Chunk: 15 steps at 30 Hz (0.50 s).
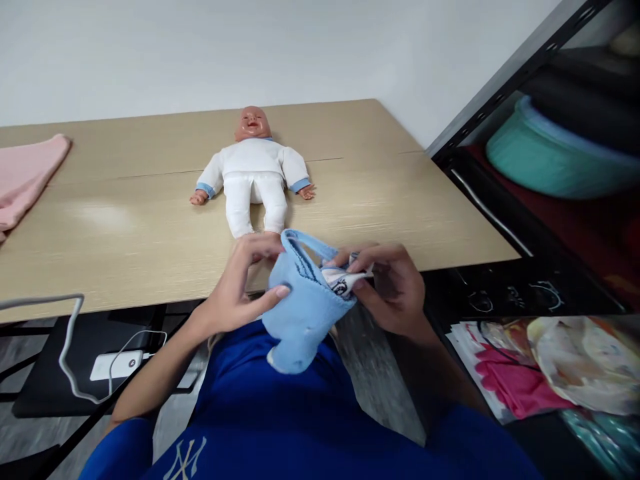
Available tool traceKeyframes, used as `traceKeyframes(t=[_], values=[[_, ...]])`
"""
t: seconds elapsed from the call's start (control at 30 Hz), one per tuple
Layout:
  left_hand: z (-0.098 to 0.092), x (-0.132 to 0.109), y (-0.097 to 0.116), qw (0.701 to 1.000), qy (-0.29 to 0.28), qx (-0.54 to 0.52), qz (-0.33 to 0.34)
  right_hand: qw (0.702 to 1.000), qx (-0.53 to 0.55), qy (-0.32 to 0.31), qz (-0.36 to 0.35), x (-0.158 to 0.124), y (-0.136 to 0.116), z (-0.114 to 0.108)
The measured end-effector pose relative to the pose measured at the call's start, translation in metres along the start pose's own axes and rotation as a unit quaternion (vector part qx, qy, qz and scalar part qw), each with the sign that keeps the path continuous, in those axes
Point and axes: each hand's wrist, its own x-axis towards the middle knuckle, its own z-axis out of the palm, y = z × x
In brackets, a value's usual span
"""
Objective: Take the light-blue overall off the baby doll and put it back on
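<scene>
A small light-blue sock [303,307] hangs between my two hands near the front edge of the wooden table [125,227]. My left hand [245,287] pinches its opening on the left side. My right hand [393,287] grips the right side of the opening, where a white patterned piece [345,279] shows. A baby doll [253,170] in a white suit with blue cuffs lies on its back on the table, feet toward me, just beyond the sock.
A pink cloth [25,177] lies at the table's left edge. A black shelf unit [525,220] with a teal basin [555,157] stands to the right. Below the table on the left sits a white charger with a cable [113,363]. Colourful bags [550,373] lie at lower right.
</scene>
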Motion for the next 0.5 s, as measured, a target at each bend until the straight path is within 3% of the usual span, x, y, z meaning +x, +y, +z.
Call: traceKeyframes(t=[0.13, 0.27, 0.5], values=[[-0.015, 0.045, -0.002, 0.995, -0.027, -0.081, -0.051, 0.997, -0.01, 0.026, -0.071, 0.058, -0.006, 0.009], [-0.026, 0.076, -0.001, 0.985, -0.059, -0.155, -0.046, 0.995, -0.016, 0.038, -0.087, 0.097, -0.006, 0.021], [-0.045, 0.105, -0.004, 0.983, 0.038, -0.18, -0.025, 0.997, -0.025, 0.004, -0.078, 0.122, 0.001, 0.031]])
